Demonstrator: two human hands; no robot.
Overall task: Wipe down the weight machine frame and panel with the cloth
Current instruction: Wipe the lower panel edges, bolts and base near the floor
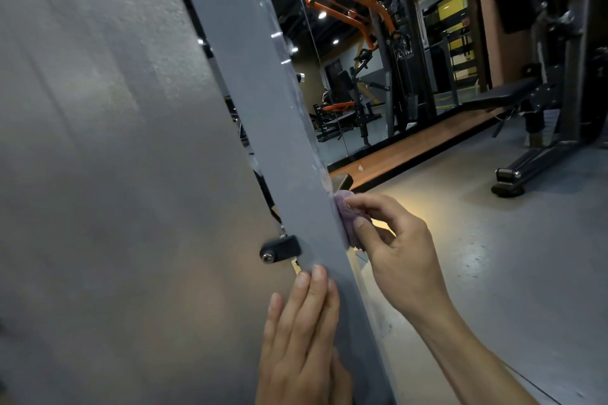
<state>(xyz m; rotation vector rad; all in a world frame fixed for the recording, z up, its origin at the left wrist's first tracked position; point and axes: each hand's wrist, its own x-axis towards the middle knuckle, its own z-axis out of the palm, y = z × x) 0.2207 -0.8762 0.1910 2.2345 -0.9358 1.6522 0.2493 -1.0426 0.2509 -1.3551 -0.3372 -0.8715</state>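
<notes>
A tall grey frame post (263, 108) of the weight machine runs diagonally through the middle, with a wide grey panel (108, 158) to its left. My right hand (398, 250) pinches a small purple cloth (345, 212) against the post's right edge, low down. The edge above the cloth shows whitish scuffs. My left hand (301, 335) lies flat, fingers together, on the lower post and panel, holding nothing. A black bracket with a bolt (279, 248) joins panel and post just above my left fingertips.
A mirror wall (355, 82) behind the post reflects orange and black gym machines. A black bench machine (539, 102) stands at the right on the grey floor (493, 256). A wooden strip (421, 145) runs along the mirror's base.
</notes>
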